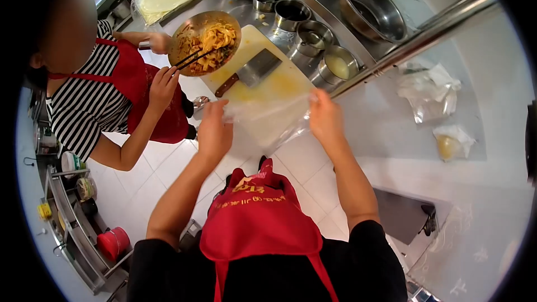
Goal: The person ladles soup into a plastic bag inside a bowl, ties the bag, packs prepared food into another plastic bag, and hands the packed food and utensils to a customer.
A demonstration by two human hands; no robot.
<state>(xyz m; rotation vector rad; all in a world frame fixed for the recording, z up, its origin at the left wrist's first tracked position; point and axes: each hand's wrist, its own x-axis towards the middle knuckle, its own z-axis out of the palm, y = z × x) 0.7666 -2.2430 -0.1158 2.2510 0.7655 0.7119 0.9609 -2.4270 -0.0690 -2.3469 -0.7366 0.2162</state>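
Note:
A clear plastic bag (285, 134) is stretched between my two hands, above the near end of a yellowed cutting board (293, 81). My left hand (216, 131) grips the bag's left side, its fingers closed and a little blurred. At the right side, my right hand (326, 116) pinches the other edge. Whether the bag holds anything I cannot make out. On the board, just beyond the bag, lies a cleaver (262, 68) with a brown wooden handle pointing to the lower left.
At the left a co-worker in a red apron (134, 86) holds a pan (238, 28) of food and black chopsticks (202, 56). Metal pots (315, 38) line the counter's back. A large steel bowl (373, 8) sits on the ledge. Wrapped bags (430, 92) are at right.

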